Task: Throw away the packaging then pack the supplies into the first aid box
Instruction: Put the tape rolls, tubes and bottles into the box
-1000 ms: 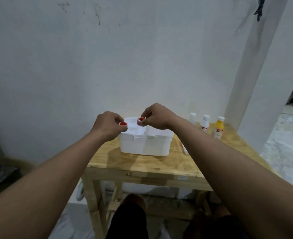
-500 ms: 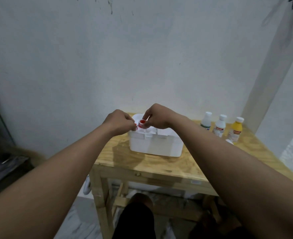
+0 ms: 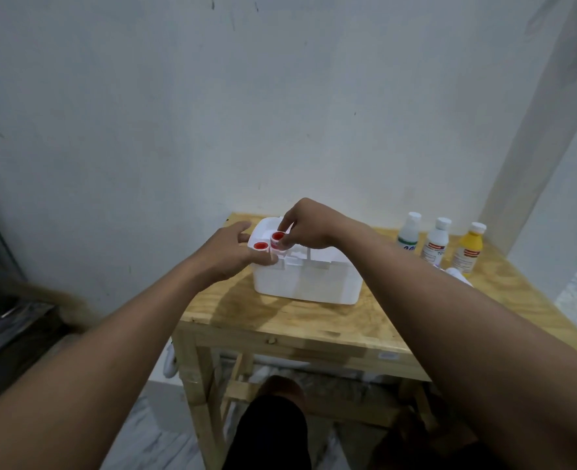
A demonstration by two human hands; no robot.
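An open white first aid box (image 3: 307, 283) stands on the wooden table (image 3: 300, 320). Two small white rolls with red cores hover over its left end. My right hand (image 3: 309, 227) pinches one roll (image 3: 277, 239) from above. The other roll (image 3: 260, 247) rests against the fingers of my left hand (image 3: 227, 254), whose upper fingers are spread. What lies inside the box is hidden.
Three bottles stand at the table's back right: a clear one (image 3: 409, 232), a white one (image 3: 435, 244) and a yellow one (image 3: 468, 247). A small white item (image 3: 458, 274) lies in front of them. A grey wall rises behind the table. My knees sit under its front edge.
Both hands stayed over the box's left end with the two rolls. My left fingers have spread apart, and the left roll shows again. The camera has turned left.
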